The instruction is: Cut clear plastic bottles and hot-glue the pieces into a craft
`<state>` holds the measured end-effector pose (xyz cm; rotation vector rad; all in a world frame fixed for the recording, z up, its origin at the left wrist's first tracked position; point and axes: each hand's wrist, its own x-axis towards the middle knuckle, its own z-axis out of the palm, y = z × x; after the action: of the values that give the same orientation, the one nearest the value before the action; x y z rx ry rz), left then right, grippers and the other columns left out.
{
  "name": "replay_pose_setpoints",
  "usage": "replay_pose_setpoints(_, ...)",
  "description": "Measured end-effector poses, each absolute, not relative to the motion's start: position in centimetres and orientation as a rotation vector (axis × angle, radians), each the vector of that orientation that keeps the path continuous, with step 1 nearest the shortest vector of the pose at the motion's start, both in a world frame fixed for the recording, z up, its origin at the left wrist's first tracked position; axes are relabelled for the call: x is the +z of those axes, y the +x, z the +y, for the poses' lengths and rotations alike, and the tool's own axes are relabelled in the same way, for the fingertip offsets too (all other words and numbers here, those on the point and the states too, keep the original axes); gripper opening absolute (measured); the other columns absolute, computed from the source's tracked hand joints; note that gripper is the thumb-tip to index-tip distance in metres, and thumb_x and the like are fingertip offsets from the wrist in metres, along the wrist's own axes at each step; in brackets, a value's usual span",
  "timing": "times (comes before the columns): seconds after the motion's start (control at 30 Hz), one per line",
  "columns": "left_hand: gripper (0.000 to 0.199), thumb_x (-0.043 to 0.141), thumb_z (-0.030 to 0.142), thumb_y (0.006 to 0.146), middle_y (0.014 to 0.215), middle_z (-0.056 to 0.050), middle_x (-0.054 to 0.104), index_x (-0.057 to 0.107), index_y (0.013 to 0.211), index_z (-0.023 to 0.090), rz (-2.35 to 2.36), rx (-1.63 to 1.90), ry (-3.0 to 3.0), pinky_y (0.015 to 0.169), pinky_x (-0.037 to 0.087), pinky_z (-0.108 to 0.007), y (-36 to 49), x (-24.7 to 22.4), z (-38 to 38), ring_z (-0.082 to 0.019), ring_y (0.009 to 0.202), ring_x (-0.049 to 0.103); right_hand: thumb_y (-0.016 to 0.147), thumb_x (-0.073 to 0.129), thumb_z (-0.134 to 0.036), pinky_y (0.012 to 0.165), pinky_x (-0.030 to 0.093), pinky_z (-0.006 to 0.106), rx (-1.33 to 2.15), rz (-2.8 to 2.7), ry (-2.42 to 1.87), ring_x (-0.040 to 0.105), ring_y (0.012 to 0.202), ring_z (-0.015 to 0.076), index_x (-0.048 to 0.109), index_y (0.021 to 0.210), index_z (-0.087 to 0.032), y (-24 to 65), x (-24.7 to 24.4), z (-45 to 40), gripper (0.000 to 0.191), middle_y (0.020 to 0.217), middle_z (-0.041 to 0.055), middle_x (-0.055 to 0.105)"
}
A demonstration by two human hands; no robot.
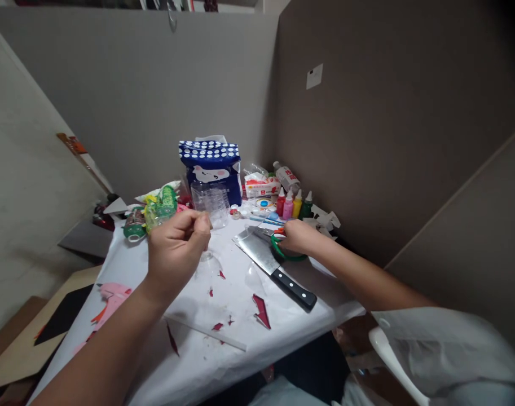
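Head view: left hand raised over the white table, fingers pinched together on a small clear plastic piece, hard to make out. Right hand lies well apart, curled onto green-handled scissors just beside the cleaver; can't tell if the grip is closed. Cutting looks partly done: red paper scraps litter the cloth, cut clear bottle stands before the blue tissue pack. Paint bottles stand capped, so colouring looks left to do.
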<state>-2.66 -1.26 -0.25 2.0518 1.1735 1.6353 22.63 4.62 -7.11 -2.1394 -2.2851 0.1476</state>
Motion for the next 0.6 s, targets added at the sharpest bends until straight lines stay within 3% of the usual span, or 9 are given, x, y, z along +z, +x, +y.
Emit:
replay_pose_setpoints(0.17, 0.018, 0.060, 0.024, 0.084, 0.052, 0.005, 0.046, 0.060, 0.067, 0.018, 1.164, 1.655, 2.114, 0.043, 0.030, -0.022, -3.2, 0.2, -0.7, -0.007, 0.045, 0.038, 0.093, 0.056, -0.035, 0.085, 0.049, 0.037, 0.090, -2.384, -1.824, 0.063, 0.104, 0.0295, 0.065, 0.109, -0.009, 20.8, -5.6, 2.0, 0.032, 0.110, 0.0209, 0.066)
replay_pose_setpoints(0.3, 0.020, 0.060, 0.025, 0.085, 0.052, 0.005, 0.045, 0.061, 0.067, 0.017, 1.167, 1.613, 2.228, 0.043, 0.030, -0.022, -3.5, 0.5, -0.6, -0.007, 0.046, 0.038, 0.082, 0.068, -0.038, 0.082, 0.047, 0.024, 0.242, -2.636, -1.361, 0.063, 0.100, 0.0202, 0.067, 0.110, -0.021, 18.3, -6.5, -1.5, 0.033, 0.112, 0.0063, 0.068)
replay_pose_setpoints(0.4, 0.020, 0.060, 0.025, 0.085, 0.050, 0.005, 0.045, 0.063, 0.068, 0.016, 1.159, 1.584, 2.332, 0.042, 0.029, -0.022, -3.6, 0.5, -0.6, -0.007, 0.045, 0.037, 0.082, 0.061, -0.017, 0.079, 0.045, 0.026, 0.267, -2.694, -1.260, 0.063, 0.094, 0.0214, 0.069, 0.094, -0.015, 17.2, -8.4, -2.4, 0.015, 0.099, 0.0095, 0.070)
replay_pose_setpoints(0.47, 0.020, 0.061, 0.024, 0.085, 0.049, 0.005, 0.045, 0.063, 0.068, 0.016, 1.141, 1.564, 2.416, 0.042, 0.029, -0.021, -3.7, 0.4, -0.6, -0.006, 0.044, 0.036, 0.082, 0.053, -0.007, 0.076, 0.044, 0.029, 0.255, -2.684, -1.273, 0.062, 0.090, 0.0232, 0.069, 0.089, -0.010, 17.0, -9.2, -2.4, 0.017, 0.093, 0.0137, 0.070)
replay_pose_setpoints(0.6, 0.018, 0.061, 0.022, 0.084, 0.052, 0.005, 0.049, 0.064, 0.068, 0.015, 1.105, 1.542, 2.531, 0.043, 0.031, -0.020, -3.8, 0.4, -0.6, -0.006, 0.045, 0.039, 0.082, 0.052, -0.007, 0.067, 0.042, 0.027, 0.286, -2.642, -1.293, 0.062, 0.079, 0.0201, 0.069, 0.086, -0.011, 18.0, -7.7, -3.6, 0.018, 0.089, 0.0129, 0.070)
